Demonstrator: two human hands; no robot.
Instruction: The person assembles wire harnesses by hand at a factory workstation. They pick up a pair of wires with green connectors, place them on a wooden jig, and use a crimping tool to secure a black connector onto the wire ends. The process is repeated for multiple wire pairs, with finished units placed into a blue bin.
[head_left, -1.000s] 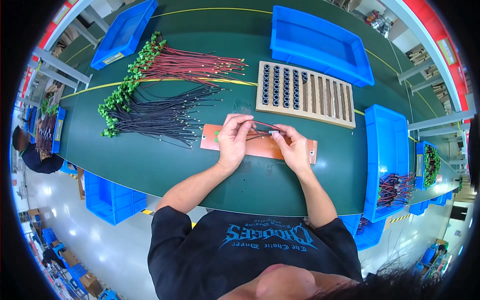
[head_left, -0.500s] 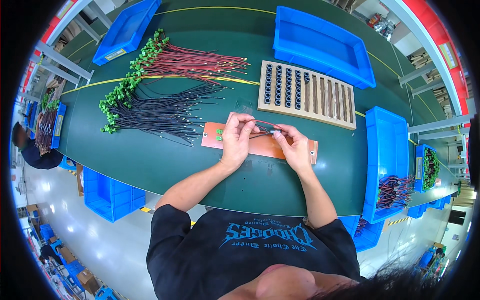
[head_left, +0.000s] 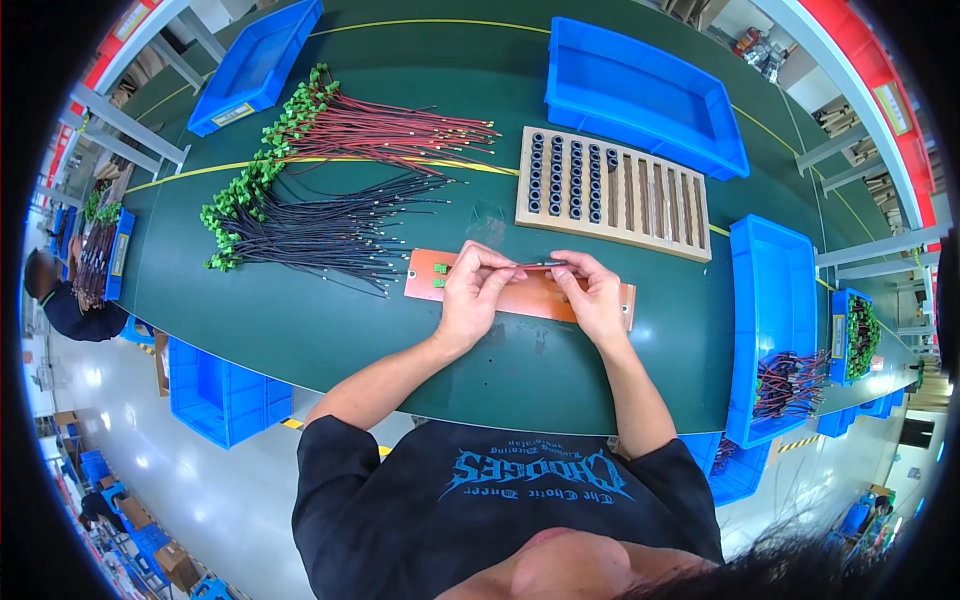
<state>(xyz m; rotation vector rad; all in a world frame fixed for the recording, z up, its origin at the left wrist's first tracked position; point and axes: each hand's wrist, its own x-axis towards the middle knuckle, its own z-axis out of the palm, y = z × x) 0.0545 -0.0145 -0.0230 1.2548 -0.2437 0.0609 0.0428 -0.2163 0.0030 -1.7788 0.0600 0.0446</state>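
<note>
Both hands meet over an orange board (head_left: 530, 297) lying flat on the green table (head_left: 330, 330). My left hand (head_left: 473, 296) and my right hand (head_left: 592, 296) pinch the two ends of a thin dark wire (head_left: 538, 264) stretched between their fingertips. A small green connector (head_left: 439, 269) sits on the board's left end. To the left lie a fan of black wires (head_left: 330, 228) and a fan of red wires (head_left: 385, 130), both with green connectors at their left ends.
A wooden rack (head_left: 612, 190) with rows of black rings stands behind the board. Blue bins sit at the back (head_left: 640, 95), far left (head_left: 255, 65) and right (head_left: 770, 330), the right one holding wires. Another person (head_left: 60, 300) is at the far left.
Both hands stay over the orange board with the wire between them; the fingers have shifted only slightly.
</note>
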